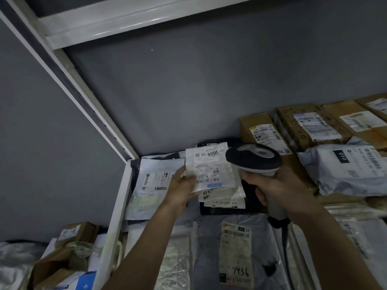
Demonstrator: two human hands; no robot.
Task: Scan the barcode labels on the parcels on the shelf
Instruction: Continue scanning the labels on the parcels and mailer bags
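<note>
My left hand (181,188) grips the left edge of a thin clear-wrapped parcel (211,170) with a white barcode label, tilted up above a pile of flat parcels. My right hand (278,189) grips the handle of a grey and black barcode scanner (254,159). The scanner's head sits just right of the held parcel's label, and its cable hangs down below my wrist. Under the held parcel lie more labelled bags, one marked "49-6" (209,193).
The white shelf frame (114,210) runs along the left, with an upright post (73,84) and a grey back wall. Brown boxes (303,126) line the back right, beside a grey bag (347,168). A grey bag marked "7936" (234,250) lies near me. More parcels sit lower left (69,254).
</note>
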